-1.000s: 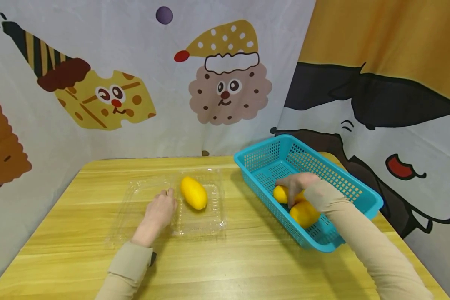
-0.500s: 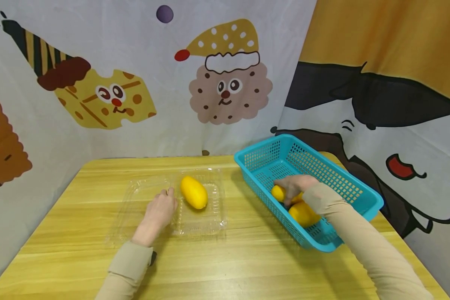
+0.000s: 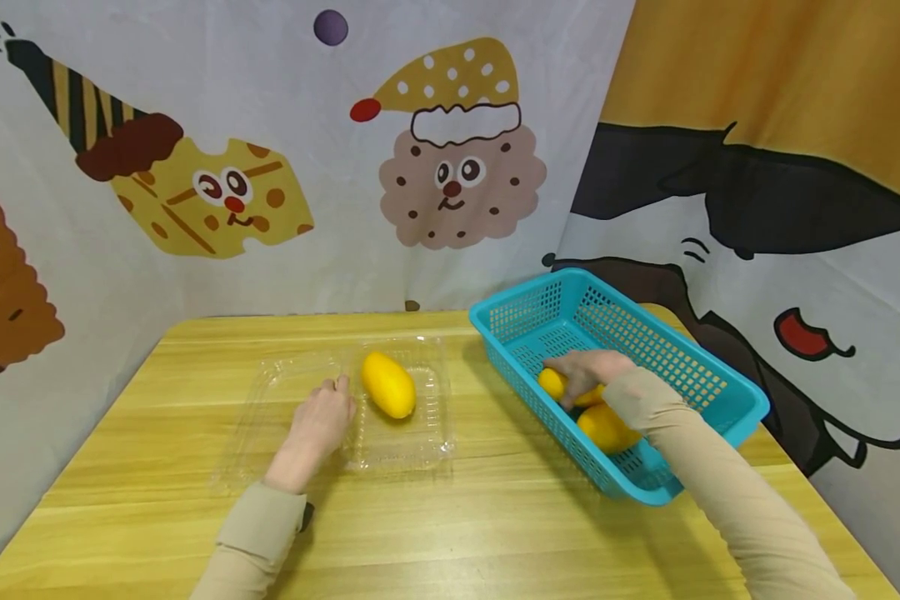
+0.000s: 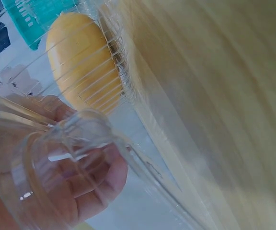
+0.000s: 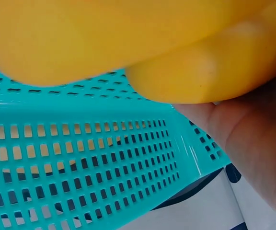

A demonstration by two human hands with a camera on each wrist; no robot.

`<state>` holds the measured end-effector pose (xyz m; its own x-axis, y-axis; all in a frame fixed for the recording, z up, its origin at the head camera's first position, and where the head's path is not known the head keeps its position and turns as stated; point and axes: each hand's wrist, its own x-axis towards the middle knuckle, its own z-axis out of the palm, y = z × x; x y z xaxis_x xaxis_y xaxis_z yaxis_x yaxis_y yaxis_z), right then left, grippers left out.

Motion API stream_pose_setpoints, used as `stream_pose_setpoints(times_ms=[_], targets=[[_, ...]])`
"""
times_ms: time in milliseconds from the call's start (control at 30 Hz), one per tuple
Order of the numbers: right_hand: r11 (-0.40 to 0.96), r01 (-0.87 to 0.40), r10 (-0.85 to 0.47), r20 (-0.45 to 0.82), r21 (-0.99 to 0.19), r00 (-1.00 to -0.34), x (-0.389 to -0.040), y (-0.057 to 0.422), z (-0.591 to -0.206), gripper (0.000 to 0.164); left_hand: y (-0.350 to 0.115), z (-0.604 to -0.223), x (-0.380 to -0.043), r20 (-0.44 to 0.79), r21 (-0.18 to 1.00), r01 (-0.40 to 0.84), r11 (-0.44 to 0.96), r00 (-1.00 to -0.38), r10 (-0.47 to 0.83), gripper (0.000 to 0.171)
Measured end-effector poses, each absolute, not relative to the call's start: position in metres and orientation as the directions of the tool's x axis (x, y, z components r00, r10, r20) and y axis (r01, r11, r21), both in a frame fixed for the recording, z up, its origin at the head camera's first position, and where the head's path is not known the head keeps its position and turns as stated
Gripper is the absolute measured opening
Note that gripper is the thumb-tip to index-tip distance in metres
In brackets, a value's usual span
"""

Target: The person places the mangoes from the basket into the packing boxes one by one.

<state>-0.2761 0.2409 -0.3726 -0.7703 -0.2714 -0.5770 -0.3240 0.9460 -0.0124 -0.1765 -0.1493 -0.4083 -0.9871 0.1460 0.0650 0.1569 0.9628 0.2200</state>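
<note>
A clear plastic clamshell box point(image 3: 401, 450) lies unfolded on the table, one yellow mango point(image 3: 388, 385) resting in its right half. My left hand point(image 3: 322, 425) holds the box by its middle fold; in the left wrist view the fingers point(image 4: 102, 184) show through the plastic. Inside the blue basket point(image 3: 521, 379), my right hand point(image 3: 588, 371) reaches down and grips a mango point(image 3: 552, 384), fingers over it and partly hiding it. Another mango point(image 3: 607, 429) lies just nearer to me. In the right wrist view the thumb point(image 5: 243, 129) presses against the gripped mango point(image 5: 210, 72).
The basket stands slanted at the table's right side, its perforated walls rising around the right hand. A wooden table point(image 3: 450, 533) extends in front of the box. Behind it hangs a printed cartoon curtain point(image 3: 270, 100).
The right hand has shifted slightly to the left within the basket, and the gripped mango has moved left with it. The left hand, the box and its mango stay put.
</note>
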Motion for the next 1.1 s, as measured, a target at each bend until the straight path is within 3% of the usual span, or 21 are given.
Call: stream_pose_setpoints(times_ms=[400,933,1100], targets=[[0.937,-0.340,-0.333,-0.512,-0.083,-0.792,-0.284,0.236,-0.352,0.083,-0.149,-0.408,-0.178,0.069,0.224,0.154,0.962,-0.987,0.142,0.036],[0.913,-0.372,-0.407,-0.295,-0.170,-0.864,-0.285,0.211,-0.328,0.080,-0.148,-0.409,-0.177,0.085,0.213,0.169,0.962,-0.984,0.155,0.037],[0.912,-0.352,-0.394,-0.214,-0.209,-0.894,-0.282,0.197,-0.320,0.070,-0.148,-0.409,-0.177,0.098,0.209,0.176,0.962,-0.983,0.158,0.036]])
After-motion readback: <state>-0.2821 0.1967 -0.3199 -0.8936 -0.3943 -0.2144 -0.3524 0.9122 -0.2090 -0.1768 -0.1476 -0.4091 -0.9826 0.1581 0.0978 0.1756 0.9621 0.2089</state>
